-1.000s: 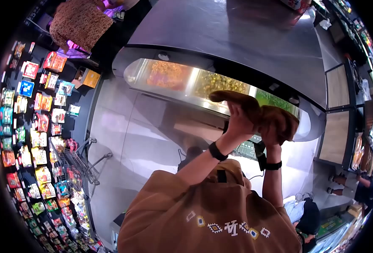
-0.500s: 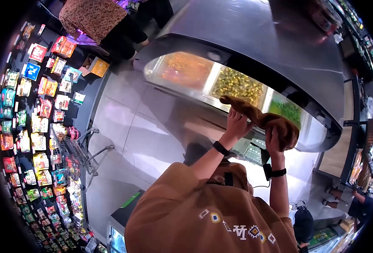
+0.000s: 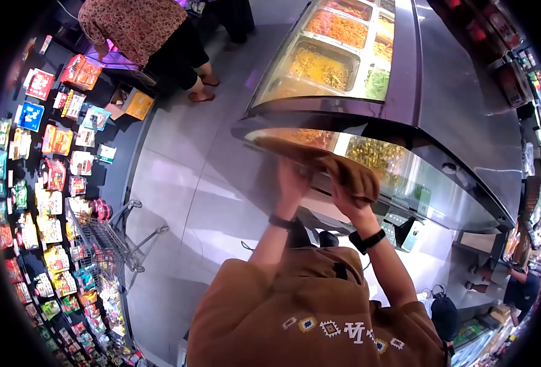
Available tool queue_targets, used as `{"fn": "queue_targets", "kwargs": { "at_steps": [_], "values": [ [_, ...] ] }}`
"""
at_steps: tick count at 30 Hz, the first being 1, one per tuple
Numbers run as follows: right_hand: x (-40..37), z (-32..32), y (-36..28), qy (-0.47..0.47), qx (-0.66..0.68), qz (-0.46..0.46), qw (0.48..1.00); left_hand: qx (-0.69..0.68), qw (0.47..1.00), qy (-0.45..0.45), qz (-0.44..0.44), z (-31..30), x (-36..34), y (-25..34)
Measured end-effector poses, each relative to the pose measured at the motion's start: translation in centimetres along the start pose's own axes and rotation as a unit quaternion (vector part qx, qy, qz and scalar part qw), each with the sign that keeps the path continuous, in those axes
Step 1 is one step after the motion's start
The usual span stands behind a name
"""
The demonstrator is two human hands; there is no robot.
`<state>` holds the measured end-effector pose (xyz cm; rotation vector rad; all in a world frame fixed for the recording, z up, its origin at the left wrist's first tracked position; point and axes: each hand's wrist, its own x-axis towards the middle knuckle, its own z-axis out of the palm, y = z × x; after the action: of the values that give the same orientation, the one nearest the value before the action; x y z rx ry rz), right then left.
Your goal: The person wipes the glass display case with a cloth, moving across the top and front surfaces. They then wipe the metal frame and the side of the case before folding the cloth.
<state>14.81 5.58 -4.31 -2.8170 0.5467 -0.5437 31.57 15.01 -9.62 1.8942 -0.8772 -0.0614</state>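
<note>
Head view, brown cloth [image 3: 357, 178] is up against or just in front of the glass-fronted food case [image 3: 319, 109]; can't tell if it touches. Right hand [image 3: 346, 200] has fingers curled round the bunched end, gripping it. Left hand [image 3: 294, 182] is blurred, at or under the long thin end; can't tell if its fingers close on it. Main risk, my read: the thin end slips off the left hand, because that hold looks loose, and the cloth swings down on the right-hand side's grip alone. Knuckles could also knock the case, since both hands sit close under its dark curved lip; the watch [image 3: 366, 240] could catch the card signs [image 3: 399, 229] just beside the right forearm. Loose folds might drag on the lip if lifted, judging by how near they hang. Edges: lip crosses above the hands and slopes down to the right, so less room upward and rightward. More room shows on the left over the tiled floor [image 3: 169, 189], out to the shopping cart [image 3: 102, 235], well apart. Another person [image 3: 133, 30] stands beyond, near the shelf end, out of arm's reach.
</note>
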Motion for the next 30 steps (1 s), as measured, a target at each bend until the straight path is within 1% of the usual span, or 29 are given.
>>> {"fn": "queue_targets", "kwargs": {
  "at_steps": [2, 3, 4, 5, 7, 10, 12, 13, 15, 16, 18, 19, 20, 23, 25, 26, 27, 29, 30],
  "values": [
    [1.2, 3.1, -0.7, -0.023, 0.021, -0.017, 0.999, -0.12, 0.991, 0.02, -0.053, -2.3, 1.5, -0.4],
    [1.7, 4.0, -1.2, -0.033, 0.03, -0.027, 0.999, -0.135, 0.988, 0.008, -0.072, -3.9, 2.2, 0.4],
    [2.2, 4.5, -1.9, -0.049, 0.05, -0.015, 0.997, -0.149, 0.985, -0.004, -0.091, -5.6, 3.2, 1.8],
    [2.7, 5.0, -2.6, -0.064, 0.071, -0.004, 0.995, -0.156, 0.982, -0.009, -0.103, -6.1, 3.5, 2.0],
    [3.8, 4.7, -3.9, -0.063, 0.088, 0.004, 0.994, -0.159, 0.98, -0.013, -0.121, -6.6, 3.9, 1.9],
    [4.3, 4.4, -4.1, -0.013, 0.08, -0.021, 0.996, -0.189, 0.966, -0.006, -0.176, -6.1, 3.5, 2.3],
    [4.6, 3.9, -4.4, 0.005, 0.071, -0.029, 0.997, -0.185, 0.965, -0.011, -0.184, -5.7, 3.1, 2.1],
    [5.2, 2.7, -4.9, 0.006, 0.079, -0.022, 0.997, -0.163, 0.972, -0.018, -0.168, -5.5, 2.7, 1.5],
    [6.7, -0.9, -6.4, 0.014, 0.109, 0.0, 0.994, -0.125, 0.988, 0.002, -0.09, -4.9, 2.4, 0.6],
    [7.2, -2.2, -6.8, 0.022, 0.109, 0.007, 0.994, -0.108, 0.993, 0.032, -0.027, -4.6, 2.4, 0.6],
    [8.1, -4.4, -7.1, 0.043, 0.087, 0.011, 0.995, -0.155, 0.986, 0.058, 0.028, -4.3, 2.6, 1.6],
    [8.2, -4.9, -6.8, 0.054, 0.066, 0.008, 0.996, -0.219, 0.974, 0.054, 0.018, -4.7, 2.9, 3.1],
    [7.8, -5.2, -6.6, 0.102, 0.123, 0.013, 0.987, -0.282, 0.958, 0.048, 0.008, -5.1, 3.2, 4.7],
    [5.3, -5.0, -4.3, 0.134, -0.027, 0.001, 0.991, -0.264, 0.962, 0.071, 0.026, -6.1, 4.3, 9.8],
    [5.9, -8.1, -5.0, 0.136, 0.004, 0.023, 0.99, -0.191, 0.981, 0.028, 0.024, -5.3, 4.1, 10.2],
    [6.2, -9.2, -5.4, 0.138, 0.01, 0.029, 0.99, -0.16, 0.986, 0.034, 0.04, -4.6, 4.0, 10.2],
    [6.5, -9.7, -5.5, 0.141, 0.014, 0.034, 0.989, -0.128, 0.989, 0.041, 0.055, -4.0, 4.0, 10.1],
    [7.0, -9.6, -6.0, 0.153, -0.029, 0.023, 0.987, -0.075, 0.985, 0.11, 0.113, -2.3, 3.7, 9.8],
    [7.1, -9.4, -6.2, 0.158, -0.051, 0.018, 0.986, 0.001, 0.99, 0.067, 0.12, -2.5, 3.5, 9.5]
  ]
}}
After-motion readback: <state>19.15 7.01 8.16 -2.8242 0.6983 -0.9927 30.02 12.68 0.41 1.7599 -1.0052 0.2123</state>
